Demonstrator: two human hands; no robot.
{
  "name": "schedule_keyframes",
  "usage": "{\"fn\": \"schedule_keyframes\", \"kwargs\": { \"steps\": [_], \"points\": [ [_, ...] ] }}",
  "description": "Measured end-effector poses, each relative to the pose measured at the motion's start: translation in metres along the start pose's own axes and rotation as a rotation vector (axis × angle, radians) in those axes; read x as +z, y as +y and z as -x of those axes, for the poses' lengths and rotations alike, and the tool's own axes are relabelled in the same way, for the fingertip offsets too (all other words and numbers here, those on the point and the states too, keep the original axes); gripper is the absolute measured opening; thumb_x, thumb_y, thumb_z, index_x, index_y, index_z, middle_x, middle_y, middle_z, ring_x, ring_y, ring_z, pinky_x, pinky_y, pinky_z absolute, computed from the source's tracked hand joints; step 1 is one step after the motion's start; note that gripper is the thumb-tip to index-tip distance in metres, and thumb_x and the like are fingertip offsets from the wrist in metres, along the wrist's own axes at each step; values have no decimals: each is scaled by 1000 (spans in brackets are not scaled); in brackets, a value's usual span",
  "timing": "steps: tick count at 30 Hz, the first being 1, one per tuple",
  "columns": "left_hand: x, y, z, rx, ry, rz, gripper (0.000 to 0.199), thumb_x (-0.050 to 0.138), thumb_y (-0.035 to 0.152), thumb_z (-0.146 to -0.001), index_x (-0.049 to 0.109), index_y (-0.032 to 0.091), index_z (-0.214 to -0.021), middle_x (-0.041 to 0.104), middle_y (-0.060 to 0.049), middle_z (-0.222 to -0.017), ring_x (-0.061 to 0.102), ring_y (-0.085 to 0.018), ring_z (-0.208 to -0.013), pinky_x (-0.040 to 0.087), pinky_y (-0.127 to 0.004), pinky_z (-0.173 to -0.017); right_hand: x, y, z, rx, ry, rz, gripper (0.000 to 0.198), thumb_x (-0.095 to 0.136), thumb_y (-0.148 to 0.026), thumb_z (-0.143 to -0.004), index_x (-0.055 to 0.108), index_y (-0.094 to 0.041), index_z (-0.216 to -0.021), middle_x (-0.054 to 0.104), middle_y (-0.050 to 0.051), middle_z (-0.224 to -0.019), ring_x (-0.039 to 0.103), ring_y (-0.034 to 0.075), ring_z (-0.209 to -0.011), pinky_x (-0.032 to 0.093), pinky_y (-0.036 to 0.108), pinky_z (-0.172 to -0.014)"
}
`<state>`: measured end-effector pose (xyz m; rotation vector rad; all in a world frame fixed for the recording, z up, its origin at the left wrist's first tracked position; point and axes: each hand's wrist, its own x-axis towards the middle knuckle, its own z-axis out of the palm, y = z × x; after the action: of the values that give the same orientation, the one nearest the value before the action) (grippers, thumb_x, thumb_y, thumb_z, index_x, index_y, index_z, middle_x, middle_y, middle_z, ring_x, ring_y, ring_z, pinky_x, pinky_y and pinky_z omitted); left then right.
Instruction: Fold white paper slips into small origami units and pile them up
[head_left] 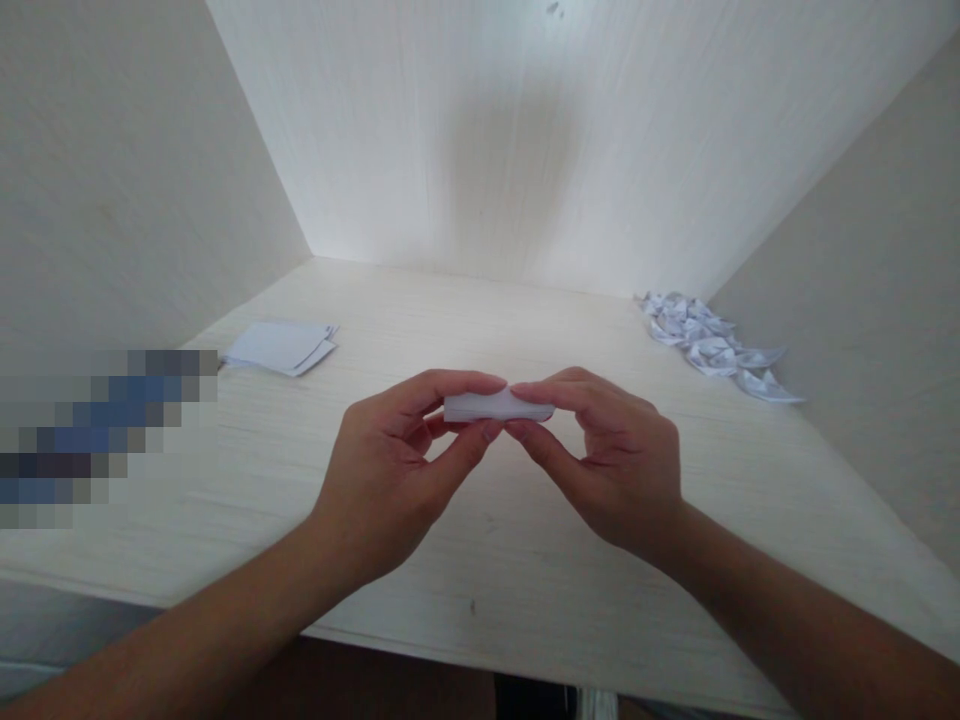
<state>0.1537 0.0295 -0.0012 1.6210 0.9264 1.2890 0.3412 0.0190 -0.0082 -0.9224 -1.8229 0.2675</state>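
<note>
A small folded piece of white paper (474, 406) is held up over the middle of the desk, its long edge facing me. My left hand (397, 465) pinches it from the left, thumb below and index finger along the top. From the right, my right hand (616, 450) grips it the same way, with the two thumb tips nearly meeting under its near edge. The fingers hide part of the paper's back and underside.
To the left on the pale desk (480, 540) lies a stack of white paper sheets (277, 346). Several folded white paper pieces (709, 340) are heaped at the right, near the side panel (862, 270). A back panel (510, 140) closes the far side. A blurred patch covers the left edge.
</note>
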Motion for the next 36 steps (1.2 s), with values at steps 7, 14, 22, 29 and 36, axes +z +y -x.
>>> {"fn": "schedule_keyframes", "kwargs": {
  "steps": [7, 14, 22, 29, 36],
  "points": [
    [1, 1, 0, -29, -11, 55, 18, 78, 19, -83, 78, 24, -100, 81, -3, -102, 77, -17, -87, 66, -30, -82, 1, 1, 1, -14, 18, -73, 24, 76, -14, -88, 73, -25, -109, 72, 3, -92, 67, 16, -82, 56, 32, -70],
    [1, 0, 2, -33, 15, 102, 19, 81, 20, -81, 78, 22, -100, 81, -3, -96, 76, -17, -84, 65, -30, -81, 3, 1, 4, -1, 19, -147, 27, 76, -11, -88, 72, -26, -111, 71, 3, -93, 65, 17, -84, 55, 34, -72],
    [-2, -2, 2, 114, -4, -57, 18, 76, 18, -88, 77, 25, -104, 78, 0, -98, 74, -14, -90, 61, -25, -85, 2, 3, 5, 43, 11, -113, 27, 77, -14, -88, 72, -26, -112, 72, 2, -91, 66, 17, -82, 55, 36, -75],
    [-10, -6, -3, 273, -78, -275, 18, 72, 15, -90, 75, 22, -106, 69, -3, -98, 68, -14, -87, 58, -25, -71, 2, 1, 1, -23, 14, -2, 17, 77, -14, -89, 74, -21, -105, 75, 1, -91, 68, 13, -80, 55, 28, -73],
    [-14, -10, -8, 315, -124, -321, 10, 71, 19, -92, 75, 21, -101, 73, -4, -100, 69, -15, -89, 57, -27, -70, 3, 1, -2, -21, 11, 35, 14, 78, -15, -88, 77, -20, -101, 70, 1, -88, 66, 11, -80, 55, 25, -71]
  ]
}}
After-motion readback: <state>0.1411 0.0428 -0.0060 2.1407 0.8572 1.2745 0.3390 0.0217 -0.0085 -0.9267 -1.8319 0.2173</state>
